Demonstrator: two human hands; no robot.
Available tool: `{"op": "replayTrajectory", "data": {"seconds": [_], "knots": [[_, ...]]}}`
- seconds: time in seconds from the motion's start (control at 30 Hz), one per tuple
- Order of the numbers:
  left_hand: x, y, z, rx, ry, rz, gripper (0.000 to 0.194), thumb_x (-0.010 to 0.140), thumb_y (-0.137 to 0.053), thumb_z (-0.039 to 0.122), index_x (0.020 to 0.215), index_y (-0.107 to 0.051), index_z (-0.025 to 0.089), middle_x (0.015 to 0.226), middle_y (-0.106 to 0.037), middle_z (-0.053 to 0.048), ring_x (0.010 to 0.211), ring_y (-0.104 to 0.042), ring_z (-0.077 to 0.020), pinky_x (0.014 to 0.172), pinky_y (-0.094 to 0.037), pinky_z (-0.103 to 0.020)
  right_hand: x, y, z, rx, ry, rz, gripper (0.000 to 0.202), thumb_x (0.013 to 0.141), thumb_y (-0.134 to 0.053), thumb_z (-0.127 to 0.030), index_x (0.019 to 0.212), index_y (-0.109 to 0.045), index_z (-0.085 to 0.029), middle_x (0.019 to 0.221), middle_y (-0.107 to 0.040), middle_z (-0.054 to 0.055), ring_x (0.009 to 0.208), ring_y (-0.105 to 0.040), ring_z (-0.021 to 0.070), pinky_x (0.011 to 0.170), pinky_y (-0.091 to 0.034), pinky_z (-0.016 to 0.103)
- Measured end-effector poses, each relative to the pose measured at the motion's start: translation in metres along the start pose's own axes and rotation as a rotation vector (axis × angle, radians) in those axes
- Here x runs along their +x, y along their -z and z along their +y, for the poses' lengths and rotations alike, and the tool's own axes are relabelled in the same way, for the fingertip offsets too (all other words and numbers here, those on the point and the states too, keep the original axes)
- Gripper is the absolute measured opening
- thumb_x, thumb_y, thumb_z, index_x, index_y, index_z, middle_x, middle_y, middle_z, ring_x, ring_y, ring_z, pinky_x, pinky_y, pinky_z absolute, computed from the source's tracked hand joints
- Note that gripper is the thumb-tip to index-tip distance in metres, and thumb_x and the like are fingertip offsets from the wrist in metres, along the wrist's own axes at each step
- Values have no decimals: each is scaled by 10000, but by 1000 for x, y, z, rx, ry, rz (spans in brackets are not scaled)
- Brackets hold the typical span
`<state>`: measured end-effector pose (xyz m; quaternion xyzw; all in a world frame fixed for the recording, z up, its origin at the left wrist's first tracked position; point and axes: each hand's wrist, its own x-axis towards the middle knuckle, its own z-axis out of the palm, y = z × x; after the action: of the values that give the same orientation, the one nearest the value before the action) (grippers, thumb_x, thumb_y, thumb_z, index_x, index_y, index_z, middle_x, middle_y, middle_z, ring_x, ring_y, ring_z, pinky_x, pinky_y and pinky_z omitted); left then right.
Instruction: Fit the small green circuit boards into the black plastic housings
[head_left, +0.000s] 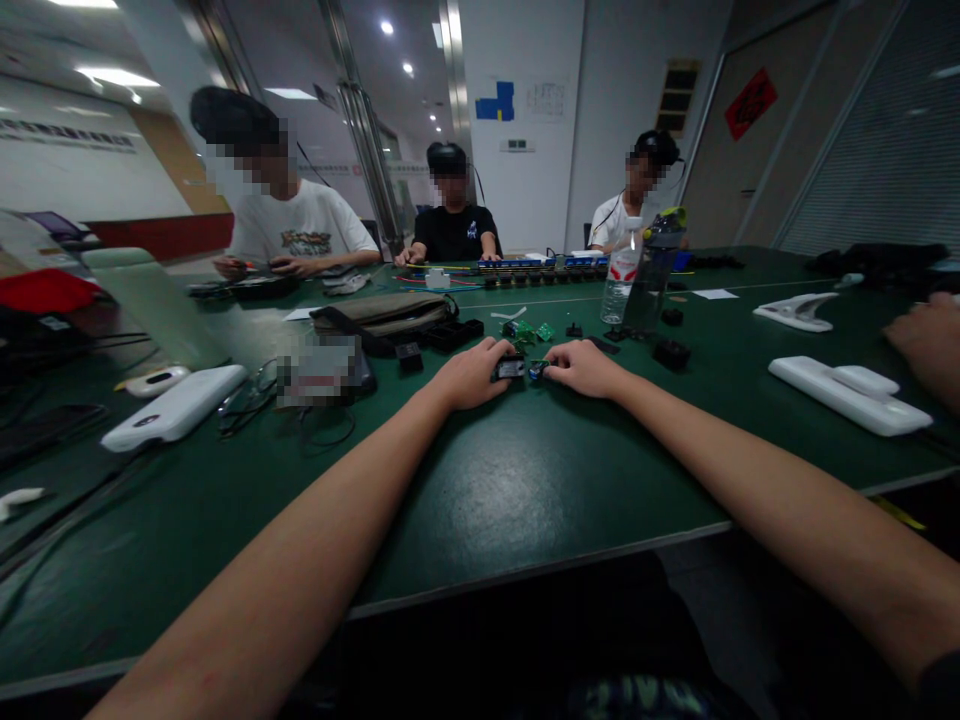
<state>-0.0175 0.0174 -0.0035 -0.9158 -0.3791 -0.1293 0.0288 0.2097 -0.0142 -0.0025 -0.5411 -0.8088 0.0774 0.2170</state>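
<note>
My left hand is closed around a small black plastic box, its fingers curled over the far side. Just to the right, my right hand pinches a small part with a blue piece and some green on it, which looks like a little circuit board. A narrow gap separates the two held parts, both low over the green table. Beyond my fingers lie several green circuit boards and a small black part. My fingertips are partly hidden by the hands themselves.
The green table also bears a black box, a bag, a white power bank, a pale green bottle, a clear bottle and a white device. Several people sit across; another person's hand shows at right.
</note>
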Motion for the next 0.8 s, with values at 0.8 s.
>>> {"op": "replayTrajectory", "data": {"seconds": [0.8], "knots": [[0,-1,1,50,19,-6,427,853,-562,326,1260,-483,226,1199,-581,-89,1042,-649,-266,906,-522,-379,-2,2,-4,-5,-40,-64,185,874,-618,-193,989,-747,-130,679,-644,1,617,-530,111,646,-344,226]]}}
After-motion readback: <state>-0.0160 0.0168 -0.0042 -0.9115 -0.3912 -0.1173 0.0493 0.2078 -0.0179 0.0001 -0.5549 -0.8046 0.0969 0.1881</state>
